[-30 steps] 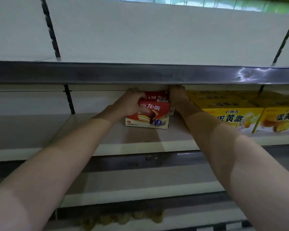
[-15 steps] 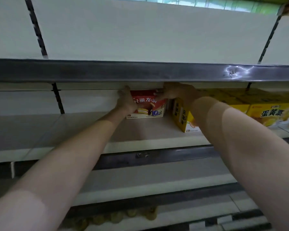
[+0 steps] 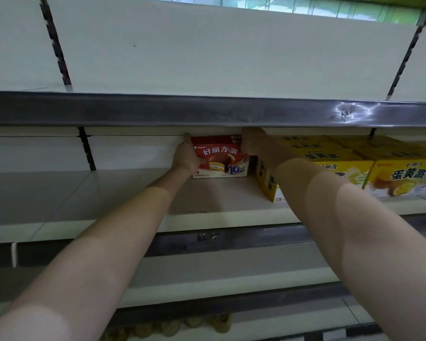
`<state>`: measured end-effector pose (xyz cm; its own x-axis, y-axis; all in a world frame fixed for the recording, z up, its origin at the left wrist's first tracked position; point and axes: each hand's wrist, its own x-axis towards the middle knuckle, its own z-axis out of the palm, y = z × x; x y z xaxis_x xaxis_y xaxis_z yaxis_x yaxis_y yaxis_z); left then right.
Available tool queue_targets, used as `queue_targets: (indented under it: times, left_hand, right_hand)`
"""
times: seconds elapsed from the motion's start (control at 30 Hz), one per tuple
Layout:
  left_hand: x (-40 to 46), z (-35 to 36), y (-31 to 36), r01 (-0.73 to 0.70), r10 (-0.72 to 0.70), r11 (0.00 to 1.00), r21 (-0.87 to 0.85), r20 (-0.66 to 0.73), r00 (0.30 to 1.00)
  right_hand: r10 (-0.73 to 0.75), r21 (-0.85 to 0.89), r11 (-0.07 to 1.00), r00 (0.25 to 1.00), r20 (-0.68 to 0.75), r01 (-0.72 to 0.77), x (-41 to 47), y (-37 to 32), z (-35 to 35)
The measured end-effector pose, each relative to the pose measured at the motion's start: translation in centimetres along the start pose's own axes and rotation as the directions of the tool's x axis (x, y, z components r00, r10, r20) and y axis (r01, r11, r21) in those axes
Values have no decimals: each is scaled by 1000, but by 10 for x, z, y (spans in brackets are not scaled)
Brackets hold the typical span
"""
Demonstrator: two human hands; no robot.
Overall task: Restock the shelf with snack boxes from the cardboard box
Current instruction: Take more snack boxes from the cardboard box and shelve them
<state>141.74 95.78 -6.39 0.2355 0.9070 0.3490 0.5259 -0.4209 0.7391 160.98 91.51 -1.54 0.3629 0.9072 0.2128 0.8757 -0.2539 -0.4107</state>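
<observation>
A red snack box (image 3: 221,158) with a chocolate pie picture stands upright at the back of the middle shelf (image 3: 103,193). My left hand (image 3: 186,156) grips its left end, thumb up along the edge. My right hand (image 3: 253,143) holds its right top corner, partly hidden under the shelf above. The box sits just left of a row of yellow snack boxes (image 3: 330,166), with a small gap between them. The cardboard box is out of view.
A dark metal shelf rail (image 3: 207,112) runs across just above my hands. More yellow boxes (image 3: 408,178) fill the shelf to the right. Left of the red box the shelf is bare. Lower shelves (image 3: 207,281) lie below my arms.
The red box has gone from the shelf's middle depth back toward the rear wall and now stands squarer. Both hands stayed on it. The view shifted a little leftward.
</observation>
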Motion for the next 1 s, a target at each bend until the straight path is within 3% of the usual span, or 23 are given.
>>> queue_targets:
  times: [0.07,0.17,0.33,0.6,0.8,0.9,1.0]
  left_hand:
    - [1,-1,-3,27,-27,998,-50,-9,1000]
    - [2,-4,-7,44,-44,994,-101,1,999]
    - [-3,-1,-9,77,-82,988,-132,-37,996]
    - [-18,-5,-2,178,-178,984,12,-15,984]
    - [-30,-11,2,178,-170,978,111,-78,982]
    - [-36,-12,4,170,-167,976,134,-39,985]
    - [-41,-5,12,66,-79,988,137,85,993]
  right_hand:
    - [-18,104,994,1000,-6,18,-6,-7,0]
    - [4,-38,999,1000,-14,-5,-10,-7,-2]
    - [-19,-127,992,999,-29,15,-12,-6,-2]
    - [-62,-211,976,996,-57,49,-21,-16,7]
    - [-176,-326,940,962,-207,102,-44,-19,12]
    - [-217,-290,945,951,-222,148,-58,-18,9]
    - [-174,-204,970,967,-188,135,-77,-15,-1]
